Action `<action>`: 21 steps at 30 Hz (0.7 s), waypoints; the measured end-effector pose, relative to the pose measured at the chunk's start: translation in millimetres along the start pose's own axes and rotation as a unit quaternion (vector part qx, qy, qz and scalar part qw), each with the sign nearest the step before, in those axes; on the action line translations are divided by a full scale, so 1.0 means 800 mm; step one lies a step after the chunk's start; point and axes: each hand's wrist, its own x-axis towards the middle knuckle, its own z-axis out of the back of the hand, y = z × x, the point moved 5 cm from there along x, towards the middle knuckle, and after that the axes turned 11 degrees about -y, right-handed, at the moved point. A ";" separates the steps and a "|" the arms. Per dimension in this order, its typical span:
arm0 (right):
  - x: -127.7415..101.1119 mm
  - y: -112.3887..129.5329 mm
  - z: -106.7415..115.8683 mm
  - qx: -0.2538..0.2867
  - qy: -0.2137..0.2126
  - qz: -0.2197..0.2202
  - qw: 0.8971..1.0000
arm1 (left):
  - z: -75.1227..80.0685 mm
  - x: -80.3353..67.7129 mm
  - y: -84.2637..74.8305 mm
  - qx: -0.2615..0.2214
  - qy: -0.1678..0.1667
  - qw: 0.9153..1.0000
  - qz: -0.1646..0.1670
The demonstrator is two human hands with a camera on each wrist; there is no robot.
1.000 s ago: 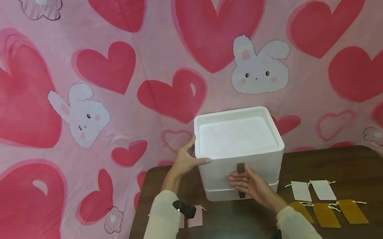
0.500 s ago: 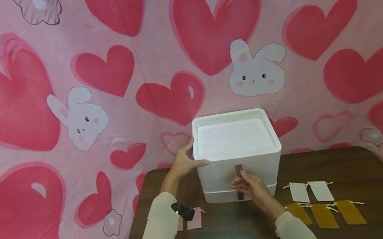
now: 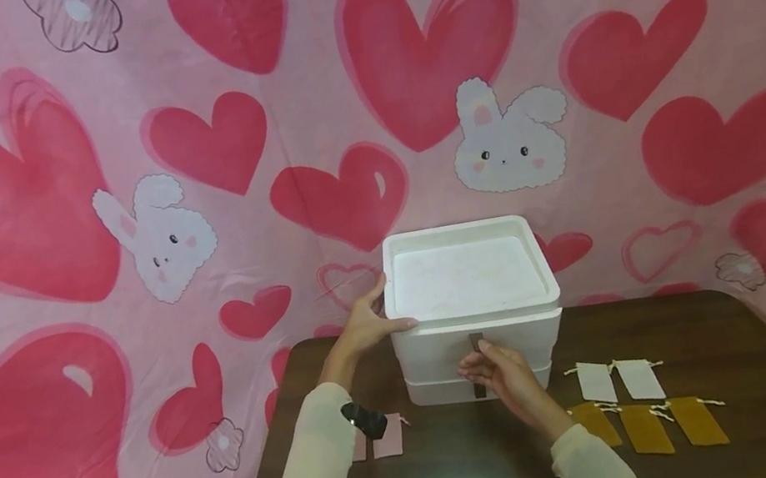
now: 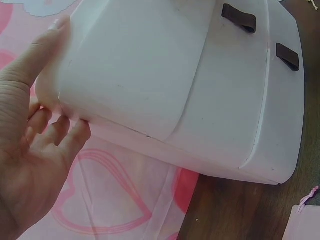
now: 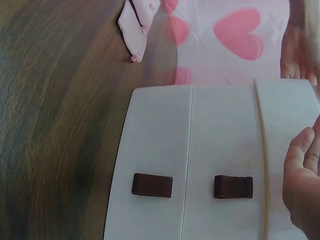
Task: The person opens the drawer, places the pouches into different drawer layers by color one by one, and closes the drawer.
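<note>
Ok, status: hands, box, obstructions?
Left hand grips white box, left side. Right hand by upper brown tab, grip unclear. Box upright on table. Yellow pouches beside right sleeve.

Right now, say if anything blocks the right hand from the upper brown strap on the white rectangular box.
Nothing visible: between the right hand and upper brown strap, the right wrist view shows only bare surface of the white box.

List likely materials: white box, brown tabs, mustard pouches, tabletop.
White box: probably moulded plastic, smooth satin; rounded corners, thin seams.
Brown tabs: leather or imitation leather, low sheen; strips folded into loops.
Mustard pouches: likely fabric, matte; drawstring cords, no glare. Exact weave too small to tell.
Tabletop: wood or wood-look laminate; dark streaky grain leaves both open.
</note>
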 end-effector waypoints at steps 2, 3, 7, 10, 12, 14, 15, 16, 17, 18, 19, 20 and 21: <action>-0.001 0.000 0.000 -0.004 -0.007 -0.008 1.000 | 0.000 0.000 -0.001 0.001 0.000 1.000 -0.002; -0.002 0.001 0.001 -0.007 -0.010 -0.012 1.000 | 0.000 0.000 -0.002 0.000 0.000 1.000 -0.004; -0.005 0.001 0.001 -0.018 -0.004 -0.021 1.000 | 0.000 -0.001 -0.003 0.008 0.001 1.000 -0.005; -0.009 0.000 0.000 -0.016 0.014 -0.013 1.000 | 0.001 -0.002 -0.001 0.012 0.001 1.000 -0.004; -0.012 0.001 -0.001 -0.008 0.028 -0.005 1.000 | 0.001 -0.002 -0.001 0.006 0.002 1.000 -0.007; -0.015 0.001 -0.002 0.002 0.044 0.003 0.999 | 0.000 -0.001 -0.001 -0.002 0.004 1.000 -0.009; -0.016 0.001 -0.003 0.008 0.050 0.005 0.999 | 0.000 -0.001 -0.001 -0.004 0.004 1.000 -0.011; -0.018 0.002 -0.004 0.012 0.054 0.006 0.998 | 0.000 0.000 -0.001 -0.006 0.006 1.000 -0.014; -0.019 0.001 -0.005 0.015 0.055 0.004 0.998 | 0.000 0.000 -0.001 -0.007 0.007 1.000 -0.016; -0.021 0.001 -0.006 0.016 0.054 0.002 0.998 | 0.000 0.000 -0.001 -0.008 0.007 1.000 -0.015; -0.022 0.001 -0.006 0.016 0.052 -0.002 0.999 | 0.000 0.001 -0.001 -0.006 0.008 1.000 -0.017; -0.023 0.002 -0.007 0.014 0.049 -0.004 0.999 | 0.000 0.001 -0.001 -0.005 0.009 1.000 -0.016; -0.024 0.002 -0.007 0.014 0.046 -0.008 0.999 | 0.000 0.001 -0.001 -0.002 0.009 1.000 -0.016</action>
